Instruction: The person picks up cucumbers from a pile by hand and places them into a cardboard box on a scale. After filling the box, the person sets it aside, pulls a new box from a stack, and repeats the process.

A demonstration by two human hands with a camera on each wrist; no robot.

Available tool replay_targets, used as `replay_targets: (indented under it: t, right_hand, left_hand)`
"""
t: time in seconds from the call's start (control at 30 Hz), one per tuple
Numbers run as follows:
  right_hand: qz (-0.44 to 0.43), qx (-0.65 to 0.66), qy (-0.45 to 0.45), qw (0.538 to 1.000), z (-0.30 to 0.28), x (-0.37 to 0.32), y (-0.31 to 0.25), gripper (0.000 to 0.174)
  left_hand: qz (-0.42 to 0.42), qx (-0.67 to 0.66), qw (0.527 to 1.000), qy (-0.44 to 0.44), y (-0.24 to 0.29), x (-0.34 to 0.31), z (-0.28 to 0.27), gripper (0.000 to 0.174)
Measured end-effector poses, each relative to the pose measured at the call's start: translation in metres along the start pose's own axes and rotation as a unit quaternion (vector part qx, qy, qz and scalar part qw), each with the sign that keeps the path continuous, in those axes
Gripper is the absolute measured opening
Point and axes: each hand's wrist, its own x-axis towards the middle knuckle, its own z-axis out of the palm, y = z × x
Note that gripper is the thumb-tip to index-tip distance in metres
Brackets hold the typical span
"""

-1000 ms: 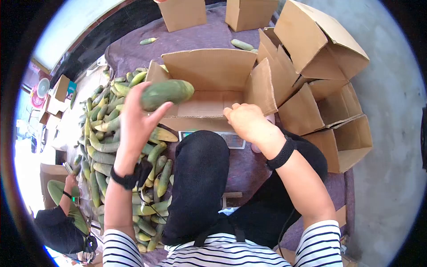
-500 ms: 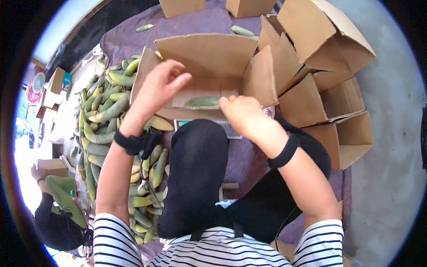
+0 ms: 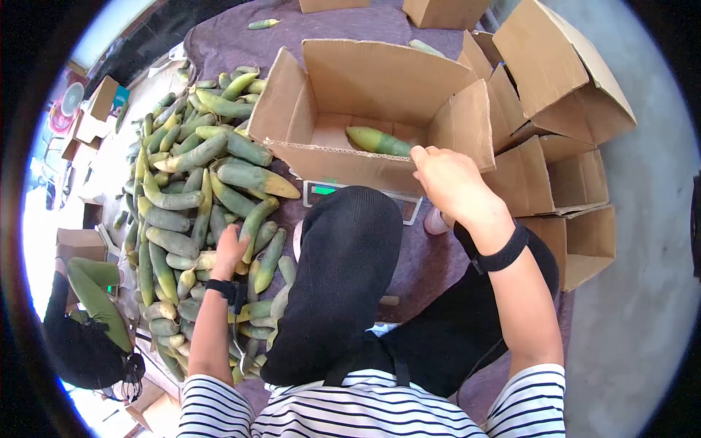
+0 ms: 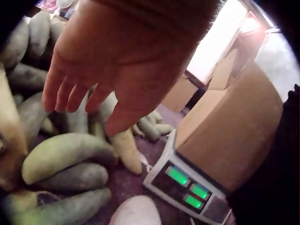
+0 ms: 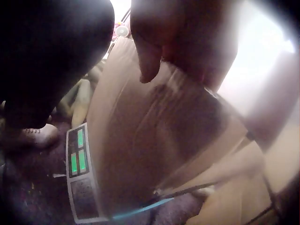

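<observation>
**Left hand loose over the pile, right hand clamped on the box rim**

Your left hand [image 3: 231, 250] lay low over the pile of cucumbers [image 3: 197, 175] on your left. Its fingers were straight and relaxed and it held nothing. The cucumbers sat directly under its palm and fingertips, but I cannot tell whether the skin touched them.

Your right hand [image 3: 447, 177] was curled over the top edge of the near wall of the cardboard box [image 3: 380, 73], close to the right corner, and it gripped the cardboard. A single cucumber [image 3: 378, 141] lay on the box floor just beyond that hand and apart from it.

Only the head view showed that cucumber, and only it showed both hands at once.

The left wrist view showed the underside of your left hand, with the palm bare. It also showed the scale [image 4: 187, 185] with green displays lit, tucked under the box's near side.

The right wrist view was blurred. It showed one fingertip [image 5: 146, 70] hanging down the wall's outer face, with the scale below.
</observation>
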Motion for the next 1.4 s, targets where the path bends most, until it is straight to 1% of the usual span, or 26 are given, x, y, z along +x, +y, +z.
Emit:
replay_targets:
  t: [0.03, 0.1, 0.13, 0.2, 0.33, 0.4, 0.47, 0.53, 0.6, 0.63, 0.67, 0.7, 0.73, 0.77, 0.83, 0.9, 0.97, 1.0, 1.03, 1.07, 1.1, 1.17, 1.23, 1.3, 1.37, 1.4]
  right_hand:
    - [0.003, -0.006, 0.0, 1.0, 0.0, 0.0, -0.001, 0.01]
    - [0.006, -0.016, -0.001, 1.0, 0.001, 0.0, -0.003, 0.01]
    - [0.01, -0.011, -0.001, 1.0, 0.001, 0.001, -0.003, 0.011]
    - [0.015, -0.01, -0.002, 1.0, 0.002, 0.002, -0.003, 0.015]
    - [0.012, 0.006, 0.008, 1.0, 0.002, 0.004, -0.007, 0.013]
    - [0.009, 0.009, 0.013, 1.0, 0.001, 0.005, -0.008, 0.014]
    - [0.018, 0.006, 0.013, 1.0, 0.0, 0.005, -0.009, 0.017]
    - [0.015, 0.007, 0.015, 1.0, 0.0, 0.006, -0.009, 0.017]
    - [0.014, 0.008, 0.019, 1.0, -0.001, 0.007, -0.009, 0.017]
    - [0.006, -0.003, 0.03, 1.0, 0.0, 0.007, -0.01, 0.01]
    - [-0.002, -0.015, 0.041, 0.999, 0.0, 0.007, -0.01, 0.007]
    - [0.001, -0.016, 0.044, 0.999, 0.0, 0.007, -0.009, 0.007]
    - [0.001, -0.015, 0.043, 0.999, 0.001, 0.007, -0.009, 0.007]
    - [0.002, -0.014, 0.042, 0.999, 0.003, 0.007, -0.009, 0.007]
    - [0.002, -0.005, 0.06, 0.998, 0.008, 0.008, -0.007, 0.009]
    - [-0.001, 0.006, 0.076, 0.997, 0.008, 0.009, -0.007, 0.01]
    - [0.006, 0.019, 0.031, 0.999, 0.005, 0.01, -0.007, 0.011]
    - [0.007, 0.02, 0.033, 0.999, 0.004, 0.011, -0.006, 0.011]
    - [-0.017, 0.026, 0.04, 0.999, 0.003, 0.011, -0.005, 0.01]
    - [-0.041, 0.031, 0.047, 0.998, 0.002, 0.011, -0.005, 0.01]
    - [-0.041, 0.032, 0.049, 0.997, 0.001, 0.01, -0.003, 0.01]
    - [-0.063, 0.033, 0.033, 0.997, -0.001, 0.008, 0.001, 0.01]
    - [-0.073, 0.043, 0.026, 0.996, -0.003, 0.004, 0.001, 0.01]
    - [-0.083, 0.052, 0.016, 0.995, -0.004, 0.001, 0.002, 0.011]
    - [-0.081, 0.053, 0.008, 0.995, -0.003, -0.002, 0.003, 0.012]
    - [-0.088, 0.053, 0.007, 0.995, -0.004, -0.002, 0.004, 0.012]
  left_hand:
    - [-0.033, 0.019, 0.999, -0.014, -0.014, 0.001, 0.015, 0.048]
    - [-0.058, 0.049, 0.997, 0.013, -0.04, 0.001, 0.048, 0.057]
    - [-0.056, 0.045, 0.997, 0.012, -0.043, 0.001, 0.053, 0.057]
    - [-0.096, 0.017, 0.995, -0.034, -0.043, 0.005, 0.062, 0.063]
    - [-0.129, 0.044, 0.99, -0.047, -0.034, 0.015, 0.068, 0.064]
    - [-0.147, 0.098, 0.981, -0.076, -0.028, 0.016, 0.063, 0.061]
    - [-0.138, 0.094, 0.984, -0.07, -0.019, 0.011, 0.057, 0.057]
    - [-0.128, 0.092, 0.986, -0.063, -0.025, 0.007, 0.061, 0.052]
    - [-0.162, -0.106, 0.979, -0.064, -0.027, 0.004, 0.063, 0.042]
    - [-0.159, -0.106, 0.98, -0.063, -0.024, 0.0, 0.057, 0.042]
    - [-0.254, -0.275, 0.92, -0.112, -0.021, -0.005, 0.049, 0.039]
    - [-0.338, -0.432, 0.821, -0.158, -0.014, -0.01, 0.042, 0.036]
    - [-0.332, -0.613, 0.703, -0.142, -0.015, -0.02, 0.043, 0.034]
    - [-0.327, -0.612, 0.705, -0.144, -0.017, -0.026, 0.041, 0.034]
    - [-0.367, -0.65, 0.654, -0.126, -0.005, -0.038, 0.021, 0.033]
    - [-0.343, -0.665, 0.652, -0.119, 0.008, -0.047, 0.0, 0.031]
    - [-0.253, -0.677, 0.69, -0.038, 0.024, -0.057, -0.027, 0.028]
    - [-0.202, -0.655, 0.727, -0.036, 0.037, -0.06, -0.048, 0.026]
    - [-0.15, -0.625, 0.766, 0.014, 0.074, -0.068, -0.079, 0.025]
    - [-0.09, -0.583, 0.806, 0.054, 0.086, -0.067, -0.095, 0.027]
    - [-0.029, -0.537, 0.838, 0.093, 0.096, -0.066, -0.109, 0.029]
    - [0.058, -0.454, 0.875, 0.154, 0.144, -0.068, -0.15, 0.04]
    - [0.117, -0.373, 0.902, 0.181, 0.175, -0.061, -0.173, 0.049]
    - [0.174, -0.331, 0.909, 0.182, 0.201, -0.044, -0.18, 0.051]
    - [0.282, -0.192, 0.919, 0.198, 0.238, -0.028, -0.188, 0.052]
    - [0.313, -0.184, 0.915, 0.176, 0.254, -0.015, -0.186, 0.052]
